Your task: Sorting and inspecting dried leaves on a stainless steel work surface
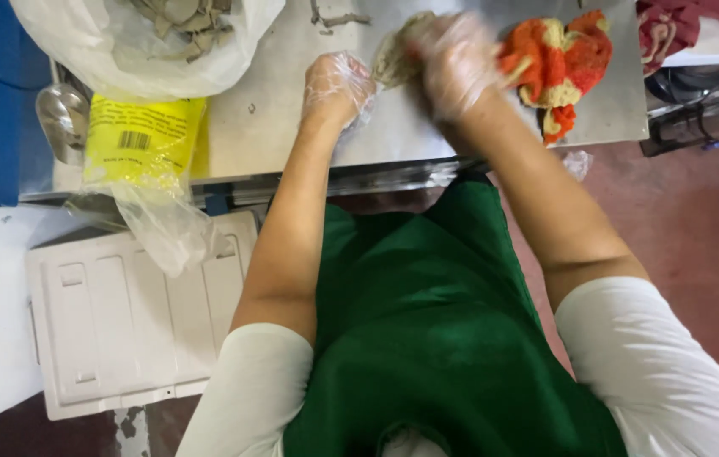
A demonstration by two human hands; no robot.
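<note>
Two gloved hands meet over a pale, flat piece of dough (393, 57) near the front edge of the metal table (266, 127). The left hand (338, 85) is curled into a loose fist at 8 o'clock from the dough and seems to touch its lower edge. The right hand (454, 63) lies on the dough's right side; it is blurred, so I cannot tell if its fingers are spread or pinching. Both hands wear thin clear gloves.

At 3 o'clock from the dough, just beside the right hand, lies a crumpled orange and yellow cloth (561, 63). At 9 o'clock, well apart, a white plastic bag (123, 51) holds grey scraps, and below it a yellow bag (144, 144) hangs over the table edge. At 6 o'clock is the person's green apron (427, 338). At 7 o'clock, a white plastic lid (123, 322) lies lower down.
</note>
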